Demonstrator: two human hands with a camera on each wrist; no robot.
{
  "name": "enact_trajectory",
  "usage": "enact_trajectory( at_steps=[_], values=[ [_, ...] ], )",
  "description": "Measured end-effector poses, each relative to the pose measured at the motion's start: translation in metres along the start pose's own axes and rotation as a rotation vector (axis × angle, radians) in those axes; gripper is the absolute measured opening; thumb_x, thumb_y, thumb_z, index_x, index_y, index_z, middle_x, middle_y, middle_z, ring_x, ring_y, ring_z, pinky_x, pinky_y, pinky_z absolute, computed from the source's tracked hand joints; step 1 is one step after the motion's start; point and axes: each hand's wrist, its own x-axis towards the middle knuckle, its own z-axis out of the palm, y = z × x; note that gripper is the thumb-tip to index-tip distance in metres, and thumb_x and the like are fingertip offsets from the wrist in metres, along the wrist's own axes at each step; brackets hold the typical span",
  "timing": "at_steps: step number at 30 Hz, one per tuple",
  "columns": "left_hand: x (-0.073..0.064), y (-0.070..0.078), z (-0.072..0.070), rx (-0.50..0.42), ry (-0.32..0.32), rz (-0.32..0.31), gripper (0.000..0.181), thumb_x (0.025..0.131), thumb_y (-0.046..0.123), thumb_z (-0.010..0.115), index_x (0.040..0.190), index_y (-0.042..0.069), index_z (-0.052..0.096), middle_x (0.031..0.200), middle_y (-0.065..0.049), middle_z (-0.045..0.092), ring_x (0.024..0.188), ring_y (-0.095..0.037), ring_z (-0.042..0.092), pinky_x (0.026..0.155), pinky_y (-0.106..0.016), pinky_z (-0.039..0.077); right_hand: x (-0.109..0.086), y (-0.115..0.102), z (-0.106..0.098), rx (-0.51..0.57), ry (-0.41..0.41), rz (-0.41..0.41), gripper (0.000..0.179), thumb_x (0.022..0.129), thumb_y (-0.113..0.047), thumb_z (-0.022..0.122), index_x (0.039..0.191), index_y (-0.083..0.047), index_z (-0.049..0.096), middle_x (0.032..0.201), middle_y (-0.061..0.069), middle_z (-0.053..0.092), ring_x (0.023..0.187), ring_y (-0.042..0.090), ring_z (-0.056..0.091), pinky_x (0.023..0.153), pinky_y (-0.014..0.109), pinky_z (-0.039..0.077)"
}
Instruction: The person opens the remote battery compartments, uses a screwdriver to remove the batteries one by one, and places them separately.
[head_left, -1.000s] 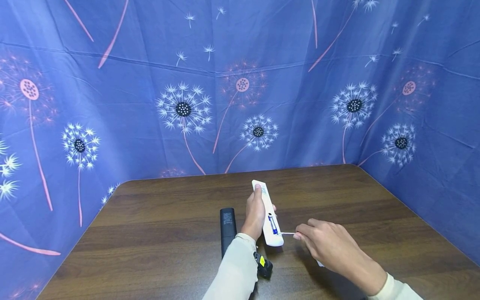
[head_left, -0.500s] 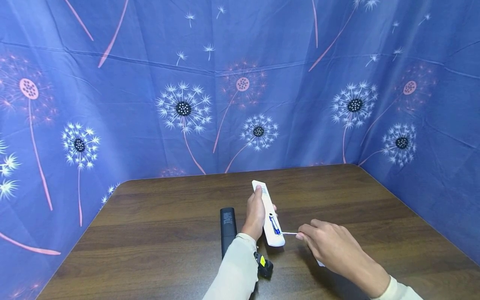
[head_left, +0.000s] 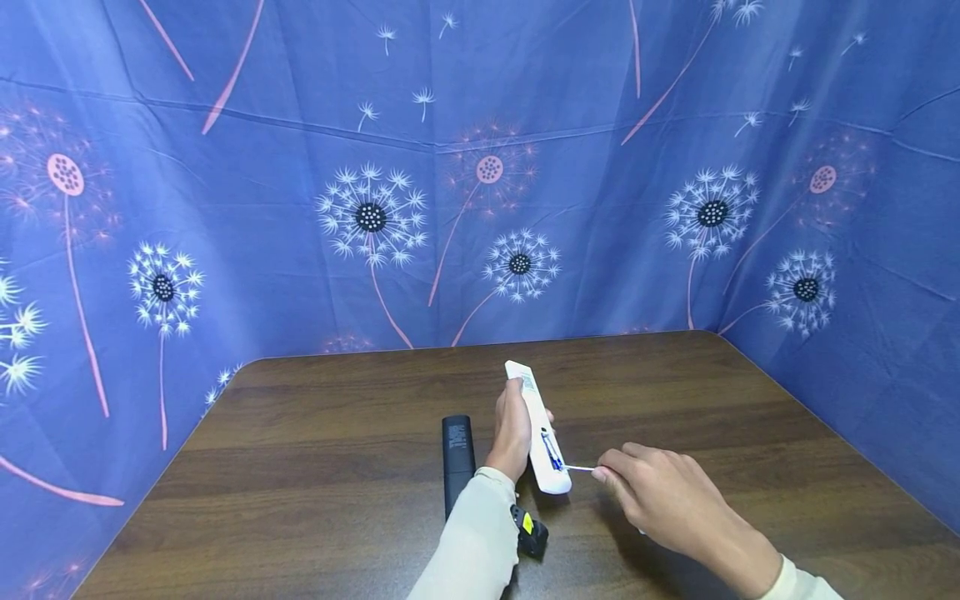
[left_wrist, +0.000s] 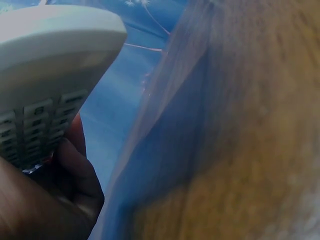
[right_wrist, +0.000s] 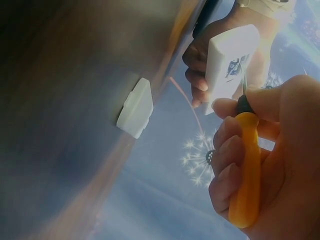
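Observation:
My left hand [head_left: 510, 433] grips a white remote control [head_left: 551, 482], its back turned up and its thumb along the near side. Blue batteries [head_left: 553, 457] show in the uncovered battery compartment at the remote's lower end. In the left wrist view, rows of buttons [left_wrist: 37, 122] face downward. My right hand [head_left: 663, 493] holds a screwdriver [right_wrist: 246, 175] with an orange handle and black collar, fingers curled round it. The screwdriver's thin shaft [head_left: 581, 468] reaches left to the compartment's lower end, its tip right at the batteries. From above, the handle is hidden by the hand.
A black remote control [head_left: 457, 454] lies on the brown wooden table [head_left: 337, 467], left of my left forearm. In the right wrist view, a small white cover [right_wrist: 136, 110] lies on the table. A blue curtain [head_left: 300, 167] with dandelion prints surrounds the table's back and sides.
The white remote and the screwdriver have shifted very slightly to the right. The screwdriver's tip stays at the battery compartment, and both hands keep their hold.

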Motion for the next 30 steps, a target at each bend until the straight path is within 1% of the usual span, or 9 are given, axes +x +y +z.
enact_trajectory(
  at_steps=[5,8,11,14,19,23,27,30],
  values=[
    [0.0009,-0.0002,0.0,0.004,-0.018,-0.002,0.055,0.102,0.044,0.033,0.129,-0.001,0.052,0.064,-0.01,0.059,0.048,-0.017,0.056,0.049,-0.03,0.051,0.0003,-0.0026,0.0005,0.015,-0.018,0.002,0.012,0.09,-0.028,0.074,0.082,-0.03,0.067,0.069,-0.024,0.041,0.053,-0.004,0.036,0.044,0.025,0.034],
    [0.0018,0.0,-0.001,0.022,-0.024,0.007,0.055,0.103,0.043,0.033,0.132,-0.001,0.051,0.066,-0.013,0.061,0.049,-0.018,0.057,0.05,-0.03,0.051,0.0013,-0.0039,0.0001,0.017,-0.023,-0.003,0.01,0.091,-0.028,0.075,0.083,-0.029,0.068,0.069,-0.024,0.041,0.053,-0.004,0.037,0.043,0.024,0.033],
    [0.0031,0.001,-0.0015,0.037,-0.029,0.016,0.053,0.104,0.042,0.032,0.13,0.0,0.052,0.069,-0.016,0.062,0.049,-0.018,0.056,0.05,-0.031,0.051,0.0028,-0.0043,-0.0008,0.004,-0.023,-0.011,0.01,0.091,-0.028,0.074,0.084,-0.029,0.068,0.068,-0.023,0.041,0.052,-0.004,0.038,0.042,0.025,0.033],
    [0.0046,0.0033,-0.0006,0.042,-0.032,0.032,0.052,0.104,0.041,0.031,0.128,0.001,0.053,0.068,-0.014,0.062,0.049,-0.018,0.056,0.05,-0.03,0.05,0.0053,-0.0037,-0.0022,-0.023,-0.013,-0.024,0.01,0.091,-0.029,0.074,0.083,-0.028,0.068,0.066,-0.021,0.04,0.051,-0.003,0.036,0.04,0.026,0.032],
    [0.0049,0.0068,0.0011,0.047,-0.012,0.054,0.05,0.104,0.04,0.032,0.123,0.001,0.056,0.064,-0.009,0.06,0.051,-0.017,0.057,0.05,-0.029,0.05,0.0076,-0.0031,-0.0048,-0.052,-0.001,-0.031,0.01,0.091,-0.029,0.074,0.083,-0.027,0.068,0.065,-0.019,0.039,0.049,-0.001,0.034,0.04,0.027,0.031],
    [0.0035,0.0063,0.0012,0.04,-0.004,0.039,0.049,0.103,0.04,0.033,0.12,0.002,0.057,0.064,-0.009,0.06,0.051,-0.017,0.057,0.05,-0.029,0.049,0.0055,-0.0039,-0.0053,-0.051,-0.007,-0.026,0.009,0.091,-0.028,0.074,0.084,-0.026,0.069,0.065,-0.018,0.038,0.049,-0.001,0.032,0.04,0.025,0.03],
    [0.0027,0.0037,-0.0006,0.028,-0.002,0.016,0.047,0.103,0.041,0.033,0.119,0.003,0.057,0.065,-0.01,0.06,0.051,-0.018,0.057,0.05,-0.031,0.05,0.0026,-0.0039,-0.0037,-0.051,0.011,-0.031,0.009,0.09,-0.027,0.075,0.084,-0.025,0.069,0.065,-0.018,0.038,0.049,-0.001,0.033,0.04,0.026,0.031],
    [0.0026,0.0021,-0.0024,0.025,0.003,0.006,0.049,0.102,0.041,0.032,0.12,0.001,0.056,0.065,-0.01,0.06,0.049,-0.018,0.056,0.049,-0.031,0.05,0.0014,-0.004,-0.0025,-0.051,0.019,-0.029,0.008,0.09,-0.027,0.074,0.085,-0.025,0.069,0.065,-0.018,0.038,0.049,0.0,0.034,0.04,0.027,0.033]
  ],
)
